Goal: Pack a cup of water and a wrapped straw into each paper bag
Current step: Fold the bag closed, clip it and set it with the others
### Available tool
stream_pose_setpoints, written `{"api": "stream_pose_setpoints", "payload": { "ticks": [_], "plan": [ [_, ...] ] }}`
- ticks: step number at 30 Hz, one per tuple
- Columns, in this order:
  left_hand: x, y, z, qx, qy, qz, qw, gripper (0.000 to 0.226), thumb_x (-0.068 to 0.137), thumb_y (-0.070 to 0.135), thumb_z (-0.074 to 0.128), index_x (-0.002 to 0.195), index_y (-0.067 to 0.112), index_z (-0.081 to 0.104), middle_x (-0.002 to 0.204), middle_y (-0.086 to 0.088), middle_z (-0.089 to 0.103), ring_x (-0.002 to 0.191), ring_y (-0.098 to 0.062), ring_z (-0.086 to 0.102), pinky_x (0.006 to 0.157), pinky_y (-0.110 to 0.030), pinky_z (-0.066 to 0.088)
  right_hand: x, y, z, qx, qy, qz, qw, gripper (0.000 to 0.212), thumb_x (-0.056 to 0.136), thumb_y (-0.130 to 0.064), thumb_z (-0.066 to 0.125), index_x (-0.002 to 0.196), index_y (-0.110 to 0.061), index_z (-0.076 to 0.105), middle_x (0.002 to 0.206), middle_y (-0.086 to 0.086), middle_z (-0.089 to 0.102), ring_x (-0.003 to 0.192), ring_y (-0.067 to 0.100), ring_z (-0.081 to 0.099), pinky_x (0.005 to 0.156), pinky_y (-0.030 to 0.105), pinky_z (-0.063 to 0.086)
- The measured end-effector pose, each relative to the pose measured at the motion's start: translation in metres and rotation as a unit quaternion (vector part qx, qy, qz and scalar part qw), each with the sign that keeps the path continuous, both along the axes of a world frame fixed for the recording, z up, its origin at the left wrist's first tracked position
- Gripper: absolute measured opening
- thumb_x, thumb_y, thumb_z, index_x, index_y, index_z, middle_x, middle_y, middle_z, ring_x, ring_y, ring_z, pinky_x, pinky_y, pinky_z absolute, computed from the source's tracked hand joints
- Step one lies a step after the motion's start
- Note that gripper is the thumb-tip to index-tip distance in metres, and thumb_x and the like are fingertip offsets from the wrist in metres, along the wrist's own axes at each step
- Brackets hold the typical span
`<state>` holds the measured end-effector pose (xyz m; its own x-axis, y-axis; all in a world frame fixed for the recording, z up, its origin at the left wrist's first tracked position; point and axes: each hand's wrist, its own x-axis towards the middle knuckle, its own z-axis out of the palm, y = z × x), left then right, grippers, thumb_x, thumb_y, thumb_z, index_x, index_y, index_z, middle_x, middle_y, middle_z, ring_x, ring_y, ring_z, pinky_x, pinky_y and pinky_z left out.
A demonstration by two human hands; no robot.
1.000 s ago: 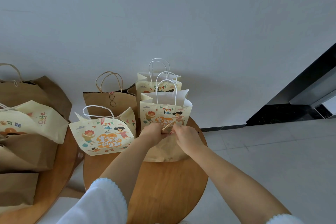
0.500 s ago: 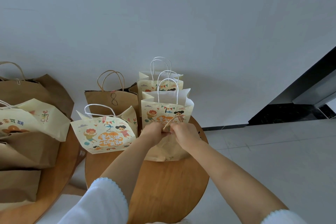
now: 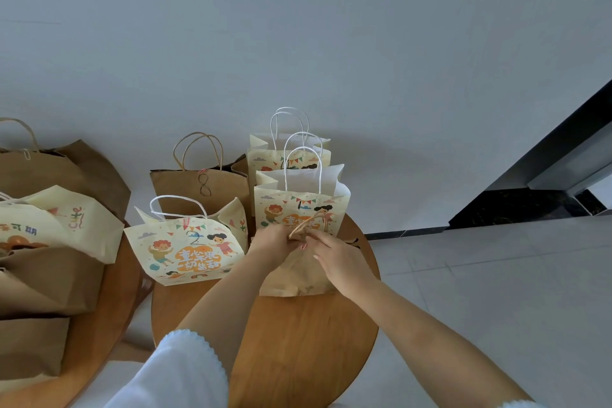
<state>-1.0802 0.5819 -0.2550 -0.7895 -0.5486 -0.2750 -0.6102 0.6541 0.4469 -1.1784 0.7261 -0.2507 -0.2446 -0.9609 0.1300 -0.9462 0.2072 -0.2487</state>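
Observation:
A small brown paper bag (image 3: 298, 278) stands at the front of the round wooden table (image 3: 298, 341). My left hand (image 3: 273, 240) and my right hand (image 3: 334, 257) both hold its top edge, fingers pinching at the mouth where its tan twine handles (image 3: 306, 223) stick up. Right behind it stands a printed cream bag (image 3: 301, 205) with white handles. A second printed bag (image 3: 187, 250) leans to the left, a third (image 3: 288, 152) stands at the back. No cup or straw shows.
A taller brown bag (image 3: 202, 189) stands at the back left of the table. A second wooden table (image 3: 109, 308) on the left carries more brown and cream bags (image 3: 49, 242). White wall behind, grey tiled floor (image 3: 496, 291) and a dark ledge (image 3: 530, 205) to the right.
Both hands stay at the brown bag's top. My right hand has shifted slightly, its fingers spreading along the bag's edge; the twine handles stand a little higher.

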Motion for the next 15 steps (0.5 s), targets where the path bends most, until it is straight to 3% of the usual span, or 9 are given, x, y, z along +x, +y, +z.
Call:
{"api": "stream_pose_setpoints", "payload": {
  "ticks": [2,4,8,10,11,13,15],
  "plan": [
    [0.002,-0.001,0.006,-0.05,-0.015,-0.025,0.998,0.031,0.092,0.04,0.057,0.114,0.02,0.063,0.108,-0.001,0.066,0.102,-0.023,0.058,0.089,-0.033,0.042,-0.006,0.017,0.006,-0.031,0.038,-0.007,0.999,0.044,0.061,-0.014,0.088,0.101,-0.008,0.071,0.1,0.005,0.069,0.076,0.015,0.068,0.054,0.022,0.056],
    [0.007,-0.003,0.008,-0.072,-0.03,-0.044,0.996,0.038,0.088,0.042,0.061,0.123,0.026,0.058,0.114,0.001,0.064,0.108,-0.023,0.056,0.094,-0.034,0.039,-0.017,0.033,0.008,-0.05,0.073,-0.027,0.996,0.047,0.058,-0.025,0.09,0.096,-0.009,0.069,0.095,0.006,0.066,0.073,0.015,0.066,0.057,0.021,0.055],
    [0.02,-0.005,0.003,-0.064,-0.066,-0.052,0.994,0.045,0.087,0.038,0.062,0.13,0.025,0.053,0.122,0.001,0.059,0.114,-0.022,0.052,0.093,-0.034,0.042,-0.04,0.046,0.007,0.033,0.076,-0.082,0.993,0.072,0.065,-0.042,0.083,0.12,-0.003,0.06,0.115,0.012,0.064,0.103,0.026,0.065,0.084,0.036,0.055],
    [0.026,-0.004,0.0,-0.06,-0.094,-0.05,0.992,0.041,0.09,0.034,0.061,0.129,0.023,0.054,0.122,0.0,0.061,0.11,-0.022,0.055,0.09,-0.033,0.047,-0.041,0.043,0.01,0.11,0.027,-0.082,0.99,0.071,0.083,-0.042,0.068,0.139,-0.005,0.044,0.138,0.01,0.051,0.127,0.026,0.05,0.103,0.038,0.042],
    [0.027,-0.002,0.0,-0.059,-0.101,-0.048,0.992,0.038,0.092,0.032,0.059,0.128,0.022,0.055,0.121,-0.001,0.061,0.109,-0.022,0.056,0.089,-0.032,0.049,-0.04,0.04,0.012,0.148,-0.005,-0.079,0.986,0.063,0.091,-0.04,0.059,0.142,-0.008,0.039,0.141,0.008,0.048,0.13,0.024,0.045,0.105,0.035,0.038],
    [0.029,0.003,0.004,-0.061,-0.115,-0.047,0.99,0.029,0.096,0.026,0.052,0.124,0.018,0.059,0.117,-0.002,0.062,0.106,-0.022,0.057,0.087,-0.03,0.049,-0.037,0.034,0.015,0.181,-0.021,-0.067,0.981,0.038,0.098,-0.034,0.048,0.128,-0.011,0.05,0.12,0.003,0.058,0.115,0.023,0.053,0.089,0.031,0.043],
    [0.032,0.009,0.008,-0.066,-0.131,-0.044,0.988,0.025,0.099,0.023,0.047,0.118,0.016,0.061,0.114,-0.004,0.063,0.104,-0.022,0.058,0.084,-0.028,0.047,-0.032,0.032,0.019,0.211,-0.004,-0.048,0.976,0.022,0.102,-0.029,0.04,0.096,-0.011,0.052,0.078,-0.004,0.049,0.088,0.021,0.054,0.068,0.03,0.037]
  ]
}}
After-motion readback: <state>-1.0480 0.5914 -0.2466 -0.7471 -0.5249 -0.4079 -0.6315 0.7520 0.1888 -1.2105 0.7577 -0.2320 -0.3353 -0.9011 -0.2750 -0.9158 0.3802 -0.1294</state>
